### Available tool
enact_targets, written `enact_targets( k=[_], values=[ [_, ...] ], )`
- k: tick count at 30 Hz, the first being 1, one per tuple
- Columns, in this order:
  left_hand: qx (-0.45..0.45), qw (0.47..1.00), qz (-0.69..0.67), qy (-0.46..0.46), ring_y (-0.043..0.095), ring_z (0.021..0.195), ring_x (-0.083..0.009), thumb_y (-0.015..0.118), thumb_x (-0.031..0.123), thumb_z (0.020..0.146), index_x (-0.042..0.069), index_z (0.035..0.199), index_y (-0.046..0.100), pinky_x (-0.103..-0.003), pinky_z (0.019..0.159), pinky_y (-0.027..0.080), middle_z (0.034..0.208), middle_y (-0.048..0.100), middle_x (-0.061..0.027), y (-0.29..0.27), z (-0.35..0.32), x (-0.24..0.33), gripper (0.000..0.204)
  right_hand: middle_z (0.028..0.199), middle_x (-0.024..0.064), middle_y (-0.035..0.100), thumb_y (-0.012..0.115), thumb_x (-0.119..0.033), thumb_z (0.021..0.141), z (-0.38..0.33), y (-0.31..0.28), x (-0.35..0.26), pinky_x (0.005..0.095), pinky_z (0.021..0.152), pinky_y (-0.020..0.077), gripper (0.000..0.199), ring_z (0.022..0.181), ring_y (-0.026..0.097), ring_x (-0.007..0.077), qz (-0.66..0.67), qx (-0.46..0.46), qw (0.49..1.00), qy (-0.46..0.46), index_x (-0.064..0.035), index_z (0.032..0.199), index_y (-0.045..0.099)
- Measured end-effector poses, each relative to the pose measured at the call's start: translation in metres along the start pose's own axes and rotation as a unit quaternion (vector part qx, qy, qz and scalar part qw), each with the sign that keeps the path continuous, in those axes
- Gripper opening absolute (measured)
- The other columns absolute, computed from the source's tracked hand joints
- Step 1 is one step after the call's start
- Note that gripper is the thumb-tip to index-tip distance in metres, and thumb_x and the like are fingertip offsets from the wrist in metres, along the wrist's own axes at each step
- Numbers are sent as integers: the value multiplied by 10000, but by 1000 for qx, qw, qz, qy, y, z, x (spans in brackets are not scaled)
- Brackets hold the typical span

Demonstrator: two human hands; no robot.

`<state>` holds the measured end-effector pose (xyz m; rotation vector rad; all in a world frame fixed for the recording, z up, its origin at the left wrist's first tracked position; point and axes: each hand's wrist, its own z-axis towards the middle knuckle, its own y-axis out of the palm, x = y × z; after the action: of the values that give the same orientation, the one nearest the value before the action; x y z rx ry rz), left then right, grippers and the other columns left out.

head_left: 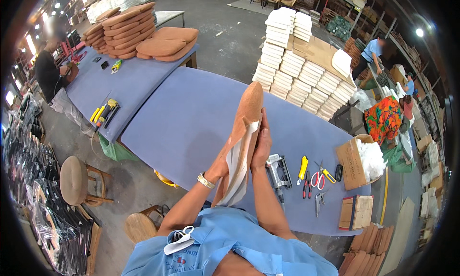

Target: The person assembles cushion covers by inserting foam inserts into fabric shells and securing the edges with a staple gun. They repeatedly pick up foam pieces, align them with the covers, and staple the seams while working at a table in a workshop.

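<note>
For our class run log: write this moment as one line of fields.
left hand: holds tan seat cushion upright | right hand: flat against cushion, white lining between hands | blue table: staple gun, pliers, scissors

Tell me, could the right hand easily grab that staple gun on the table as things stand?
Probably not at once: the right hand is pressed flat against the upright tan seat cushion, helping hold it. The staple gun lies just beside that forearm with nothing over it, so the way is free once the hand lets go.

My blue-covered worktop (191, 118) carries a staple gun (278, 170), a yellow utility knife (302, 167), red-handled scissors (316, 179), pliers (305, 185), an open cardboard box (350, 163) of white stuffing and a flat carton (357, 212) near its right end.
</note>
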<state>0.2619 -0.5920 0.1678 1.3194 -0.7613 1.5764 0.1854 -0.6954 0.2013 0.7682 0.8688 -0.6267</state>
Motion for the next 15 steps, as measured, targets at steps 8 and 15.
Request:
enact_targets(
  k=[8, 15],
  values=[
    [45, 993, 94, 55, 235, 1566, -387, 490, 569, 1038, -47, 1632, 144, -438, 1265, 203, 1669, 242, -290, -10, 22, 44, 923, 1545, 181, 485, 361, -328, 1124, 3, 14, 19, 407, 1144, 411, 564, 1376, 512, 277, -69, 29, 995, 71, 50, 1537, 434],
    [185, 970, 20, -156, 465, 1448, -329, 400, 435, 1084, -53, 1551, 386, -401, 1189, 363, 1535, 480, -271, -50, 69, -77, 676, 1469, 203, 568, 529, -269, 1045, 35, 22, 99, 394, 1129, 417, 572, 1342, 555, 310, -177, -11, 963, 203, 33, 1524, 450]
  ],
)
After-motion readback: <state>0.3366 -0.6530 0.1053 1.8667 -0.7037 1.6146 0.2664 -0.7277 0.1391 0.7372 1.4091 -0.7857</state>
